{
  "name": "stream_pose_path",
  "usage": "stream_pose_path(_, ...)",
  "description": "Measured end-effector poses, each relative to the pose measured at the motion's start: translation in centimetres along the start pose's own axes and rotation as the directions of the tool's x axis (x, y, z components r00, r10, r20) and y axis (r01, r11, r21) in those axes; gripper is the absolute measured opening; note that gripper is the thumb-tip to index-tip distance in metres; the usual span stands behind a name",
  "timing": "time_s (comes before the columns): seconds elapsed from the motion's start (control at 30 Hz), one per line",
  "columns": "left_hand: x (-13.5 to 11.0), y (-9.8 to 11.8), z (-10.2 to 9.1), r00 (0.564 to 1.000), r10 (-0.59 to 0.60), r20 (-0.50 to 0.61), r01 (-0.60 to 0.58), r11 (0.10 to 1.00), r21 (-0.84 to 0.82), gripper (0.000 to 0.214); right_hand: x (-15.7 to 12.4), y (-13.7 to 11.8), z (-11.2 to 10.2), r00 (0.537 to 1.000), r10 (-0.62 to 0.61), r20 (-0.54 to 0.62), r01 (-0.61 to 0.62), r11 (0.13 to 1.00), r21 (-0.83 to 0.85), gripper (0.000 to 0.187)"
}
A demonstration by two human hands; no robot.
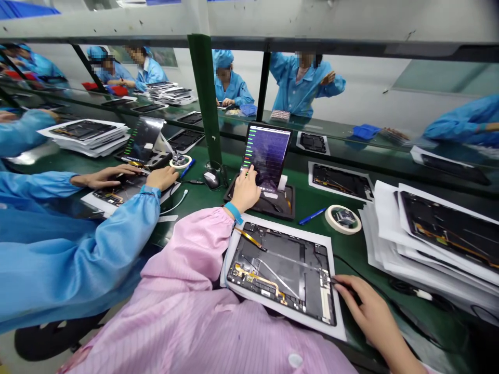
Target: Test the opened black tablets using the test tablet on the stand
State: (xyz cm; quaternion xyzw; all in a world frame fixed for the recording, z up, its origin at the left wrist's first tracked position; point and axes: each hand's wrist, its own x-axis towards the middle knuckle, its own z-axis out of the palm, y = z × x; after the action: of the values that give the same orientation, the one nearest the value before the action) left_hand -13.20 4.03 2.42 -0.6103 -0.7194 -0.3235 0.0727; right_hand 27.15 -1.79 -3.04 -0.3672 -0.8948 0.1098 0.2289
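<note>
Pink smock (pixel 234 332) fronts a coverless tablet housing (pixel 286 272) beneath a lit display panel (pixel 268 156)

Watching remotely through the head camera, I find the dark housing at the lower centre of the frame, lying on a white sheet (pixel 340 332) atop the green bench (pixel 351 244). Just above centre, the left hand (pixel 245 191) meets the lower part of the panel, which leans upright in a black tray (pixel 288 205); its fingers are loosely bent, tips at the glass, gripping nothing I can make out. At lower right, the right hand (pixel 360 298) brings thumb and forefinger together at the housing's right edge, beside a small dark piece (pixel 332 280); I cannot tell whether they pinch it or merely touch it.

Progress, in my judgement, is partial. Inner parts sit in the housing, and the panel is powered, its labels mostly green with one red, too small for me to read. Left undone, as far as I can see: the housing lies uncovered, the panel stands apart from it, and a gold ribbon (pixel 251 238) runs to its upper-left edge, the end unclear. Similar housings are stacked (pixel 390 249) at the frame's right, past a tape roll (pixel 330 218) and blue pen (pixel 312 216); I cannot judge their stage.
</note>
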Motion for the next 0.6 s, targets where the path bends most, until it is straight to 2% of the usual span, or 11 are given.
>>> stream_pose_path(0.17, 1.3, 0.8, 0.3, 0.993, 0.114, -0.017, -0.115, 0.993, -0.016, 0.049, 0.0, -0.1, 0.1, 0.999, 0.034, -0.001, -0.034, 0.999, 0.015, 0.027)
stream_pose_path(0.4, 2.7, 1.1, 1.5, 0.988, 0.156, -0.02, -0.155, 0.987, 0.032, 0.054, 0.0, -0.3, 0.0, 0.999, 0.053, 0.006, -0.054, 0.998, 0.031, 0.029)
stream_pose_path(0.5, 2.6, 1.3, 1.4, 0.989, 0.147, -0.016, -0.146, 0.988, 0.038, 0.055, -0.1, -0.4, 0.0, 0.999, 0.047, 0.002, -0.047, 0.999, 0.024, 0.028)
stream_pose_path(0.6, 1.4, 3.0, 0.3, 0.987, 0.152, -0.049, -0.152, 0.988, 0.007, 0.053, 0.1, -0.6, -0.2, 1.0, -0.006, -0.008, 0.006, 1.0, -0.006, 0.028)
